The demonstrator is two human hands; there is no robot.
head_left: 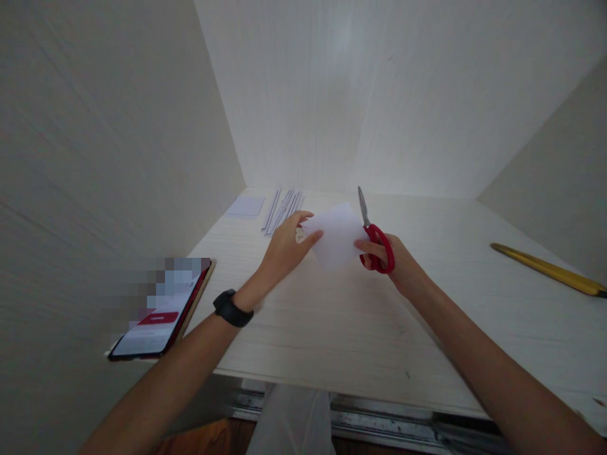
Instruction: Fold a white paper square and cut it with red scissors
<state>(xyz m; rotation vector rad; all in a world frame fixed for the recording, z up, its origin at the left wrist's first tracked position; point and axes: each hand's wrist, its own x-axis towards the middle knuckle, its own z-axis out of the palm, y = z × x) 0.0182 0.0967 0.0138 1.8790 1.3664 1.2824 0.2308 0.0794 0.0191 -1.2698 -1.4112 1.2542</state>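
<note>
A white sheet of paper (336, 237) is held above the tabletop between both hands. My left hand (291, 239) pinches its left edge between thumb and fingers, with a black band on the wrist. Red-handled scissors (379, 249) hang on the fingers of my right hand (396, 258), blades pointing up and away. Fingers of that same hand also touch the right edge of the paper. Just beyond my left hand lie several narrow paper strips (286, 208), partly hidden by it. A small white paper piece (246, 206) rests flat to their left.
A phone or tablet (165, 316) in a case lies at the left edge of the white table (332, 335), its screen lit and partly blurred. Toward the right wall is a long yellow tool (545, 268). Pale walls (341, 126) enclose the back and sides.
</note>
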